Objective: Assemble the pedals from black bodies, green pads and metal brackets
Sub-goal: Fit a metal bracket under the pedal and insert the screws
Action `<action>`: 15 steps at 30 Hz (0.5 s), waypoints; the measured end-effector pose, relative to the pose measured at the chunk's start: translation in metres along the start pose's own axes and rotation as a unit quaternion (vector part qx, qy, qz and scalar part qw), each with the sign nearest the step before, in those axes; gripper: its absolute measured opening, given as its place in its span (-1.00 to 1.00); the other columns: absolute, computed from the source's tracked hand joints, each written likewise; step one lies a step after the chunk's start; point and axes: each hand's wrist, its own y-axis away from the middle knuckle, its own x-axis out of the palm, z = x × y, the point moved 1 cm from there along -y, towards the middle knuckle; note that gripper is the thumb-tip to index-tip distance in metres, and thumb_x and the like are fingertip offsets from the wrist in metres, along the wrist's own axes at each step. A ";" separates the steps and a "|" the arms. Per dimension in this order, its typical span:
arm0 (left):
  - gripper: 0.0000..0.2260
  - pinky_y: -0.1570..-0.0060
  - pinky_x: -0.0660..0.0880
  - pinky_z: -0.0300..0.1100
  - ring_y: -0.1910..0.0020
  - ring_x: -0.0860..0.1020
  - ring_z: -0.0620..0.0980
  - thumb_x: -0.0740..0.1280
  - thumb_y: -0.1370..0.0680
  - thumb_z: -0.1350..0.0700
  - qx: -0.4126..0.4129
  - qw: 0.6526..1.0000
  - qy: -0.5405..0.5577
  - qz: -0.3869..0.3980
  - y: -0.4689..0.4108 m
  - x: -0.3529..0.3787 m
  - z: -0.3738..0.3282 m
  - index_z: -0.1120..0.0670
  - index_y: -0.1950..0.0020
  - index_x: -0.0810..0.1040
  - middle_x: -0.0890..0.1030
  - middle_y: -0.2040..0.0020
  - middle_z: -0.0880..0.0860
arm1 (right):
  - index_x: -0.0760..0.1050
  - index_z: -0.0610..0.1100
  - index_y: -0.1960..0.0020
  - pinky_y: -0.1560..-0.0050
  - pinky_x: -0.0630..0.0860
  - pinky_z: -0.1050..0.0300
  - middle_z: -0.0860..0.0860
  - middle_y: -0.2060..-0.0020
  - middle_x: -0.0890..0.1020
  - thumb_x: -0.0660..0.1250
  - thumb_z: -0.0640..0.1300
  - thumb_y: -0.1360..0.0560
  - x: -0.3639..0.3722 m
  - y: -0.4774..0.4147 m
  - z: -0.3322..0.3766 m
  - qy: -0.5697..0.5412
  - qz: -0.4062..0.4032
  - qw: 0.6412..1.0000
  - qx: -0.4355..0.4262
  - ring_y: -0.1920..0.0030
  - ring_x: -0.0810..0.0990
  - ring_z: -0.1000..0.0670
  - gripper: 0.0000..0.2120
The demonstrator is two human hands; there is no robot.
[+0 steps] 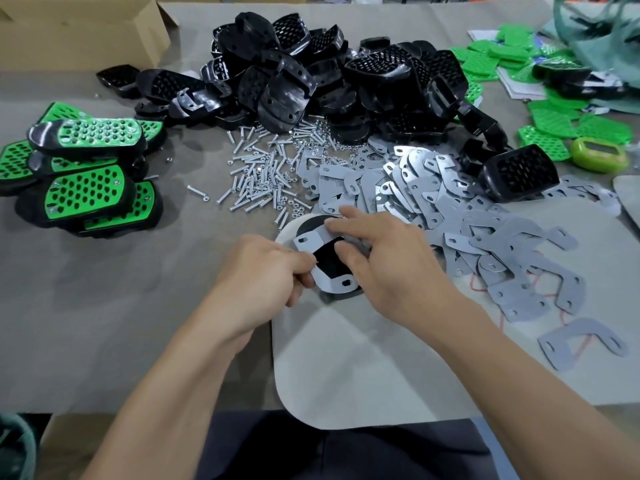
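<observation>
A black pedal body [329, 263] lies face down on a pale mat [353, 358] in front of me, with a grey metal bracket [320, 241] laid across its back. My left hand [263, 271] is closed on the pedal's left edge. My right hand [381, 251] rests on the bracket, fingertips pressing its top arm. A heap of black bodies [329, 81] fills the table's far middle. Loose brackets [433, 188] spread to the right. Green pads [554, 123] lie at the far right. Finished green-and-black pedals [90, 174] are stacked at the left.
Screws and nuts [259, 174] are scattered between the heap and my hands. A cardboard box [76, 32] stands at the back left. A lime green gadget [599, 154] sits at the right edge, and a teal bag [595, 36] is at the back right.
</observation>
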 end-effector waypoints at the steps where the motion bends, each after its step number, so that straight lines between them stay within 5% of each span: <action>1: -0.62 0.44 0.24 -0.18 0.58 0.34 -0.03 0.43 -0.54 0.11 -0.002 1.000 -0.001 0.000 0.001 0.003 -0.001 0.09 0.50 0.60 0.48 0.56 0.10 | 0.64 0.12 -0.24 -0.26 0.42 0.16 0.44 -0.01 0.56 0.36 -0.11 -0.59 0.000 0.001 -0.003 -0.016 0.004 1.000 0.007 -0.15 0.51 0.16 -0.73; 3: -0.62 0.38 0.27 -0.16 0.57 0.37 -0.03 0.43 -0.53 0.09 -0.005 1.000 -0.010 -0.006 0.003 0.008 -0.001 0.03 0.50 0.62 0.52 0.55 0.09 | 0.60 0.21 -0.28 -0.05 0.31 0.46 0.44 0.14 0.50 0.33 -0.06 -0.62 -0.001 0.002 -0.010 -0.020 0.015 1.000 0.010 0.04 0.45 0.26 -0.71; 5: -0.64 0.32 0.33 -0.15 0.57 0.40 -0.05 0.42 -0.52 0.08 -0.005 0.999 -0.026 -0.025 0.004 0.012 -0.002 -0.01 0.50 0.64 0.55 0.55 0.07 | 0.57 0.24 -0.32 0.05 0.28 0.51 0.23 0.19 0.51 0.24 -0.06 -0.66 -0.006 0.002 -0.012 -0.008 0.037 0.999 0.008 0.09 0.45 0.23 -0.69; 9: -0.75 0.26 0.41 -0.11 0.45 0.51 -0.04 0.38 -0.41 -0.03 -0.003 0.996 -0.069 -0.055 0.006 0.014 -0.007 -0.14 0.48 0.65 0.58 0.54 0.01 | 0.53 0.22 -0.35 0.14 0.36 0.43 0.10 0.28 0.58 0.24 -0.09 -0.63 -0.022 0.001 -0.010 -0.007 0.104 0.995 -0.008 0.12 0.51 0.17 -0.64; 13: -0.86 0.13 0.57 0.06 0.31 0.59 0.17 0.33 -0.18 -0.06 -0.018 0.992 -0.114 -0.052 0.004 0.010 -0.015 -0.07 0.47 0.65 0.55 0.55 0.00 | 0.41 0.35 -0.36 -0.02 0.46 0.16 0.03 0.05 0.64 0.34 0.12 -0.56 -0.027 0.000 -0.012 0.021 0.158 0.987 -0.005 0.00 0.53 0.14 -0.60; 15: -0.85 0.12 0.58 0.08 0.31 0.58 0.18 0.35 -0.13 -0.05 -0.027 0.990 -0.128 -0.049 0.003 0.008 -0.018 -0.02 0.47 0.65 0.55 0.54 0.02 | 0.39 0.37 -0.36 -0.03 0.46 0.28 -0.02 -0.01 0.65 0.37 0.18 -0.50 -0.029 0.000 -0.012 0.013 0.161 0.987 -0.010 -0.04 0.49 0.15 -0.55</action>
